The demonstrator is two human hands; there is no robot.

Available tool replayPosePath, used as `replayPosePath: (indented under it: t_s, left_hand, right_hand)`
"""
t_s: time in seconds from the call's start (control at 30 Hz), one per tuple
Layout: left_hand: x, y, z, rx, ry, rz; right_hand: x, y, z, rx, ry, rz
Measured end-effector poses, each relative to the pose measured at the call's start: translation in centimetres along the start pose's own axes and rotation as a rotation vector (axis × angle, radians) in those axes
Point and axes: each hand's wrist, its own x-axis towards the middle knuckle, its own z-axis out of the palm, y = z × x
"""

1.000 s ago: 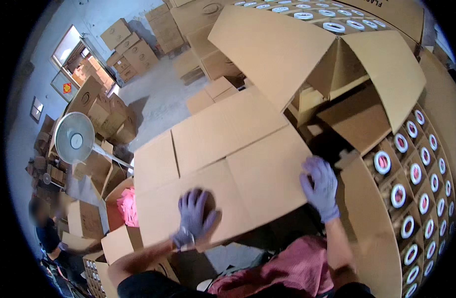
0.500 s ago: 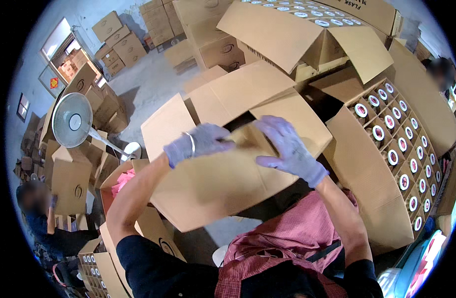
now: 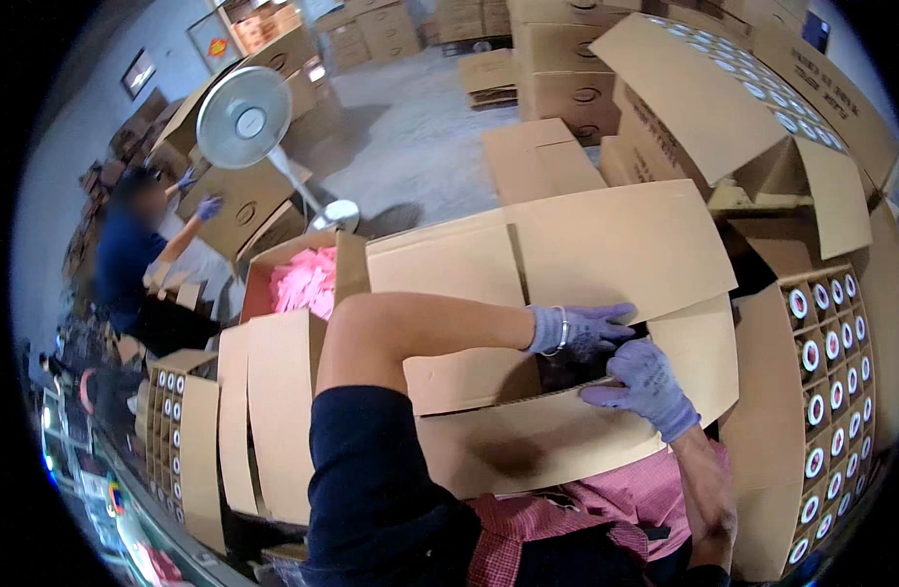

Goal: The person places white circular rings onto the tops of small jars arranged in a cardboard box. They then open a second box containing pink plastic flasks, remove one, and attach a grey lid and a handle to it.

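Observation:
A large brown cardboard carton (image 3: 606,240) lies in front of me, its flaps spread over a dark gap. My left hand (image 3: 579,333), in a pale purple knit glove with a white band at the wrist, reaches across to that gap, fingers stretched out along the far flap's edge. Right beside it, my right hand (image 3: 653,389), gloved the same way, has its fingers curled over the near flap (image 3: 528,440) with the thumb along the outside. The carton's contents are mostly hidden in shadow.
At right stands an open carton (image 3: 767,391) of divided cells with round white-topped items; another (image 3: 684,108) stands behind. To the left are a box of pink pieces (image 3: 308,282), a pedestal fan (image 3: 244,117) and a co-worker (image 3: 132,254) handling a carton.
My view has swung left, so the scene sits further right. My hands have come closer together at the gap, and the carton's flaps lie lower over it. The co-worker now reaches to a carton.

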Motion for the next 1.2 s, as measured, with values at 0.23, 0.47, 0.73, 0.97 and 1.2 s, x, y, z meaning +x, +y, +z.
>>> replayPosePath:
  t_s: [0.23, 0.47, 0.73, 0.97, 1.2]
  left_hand:
    - [-3.3, -5.9, -11.9, -0.09, 0.198, 0.113]
    - [-6.1, -10.0, -28.6, 1.314, -0.398, -0.471]
    - [-10.2, 7.0, -19.9, 0.451, -0.685, -0.763]
    - [-33.2, 19.0, -10.4, 0.487, -0.431, -1.229]
    - [-33.3, 7.8, 16.6, -0.169, 0.508, -1.839]
  right_hand:
    - [-0.2, -0.3, -5.5, -0.005, 0.154, -0.07]
    - [0.4, -7.8, -13.1, -0.198, -0.163, -0.18]
    - [1.0, -5.9, -14.6, -0.411, -0.149, 0.057]
    - [-5.9, -9.3, -13.0, -0.397, -0.15, 0.105]
    - [-11.7, -13.6, -8.7, -0.514, 0.103, 0.255]
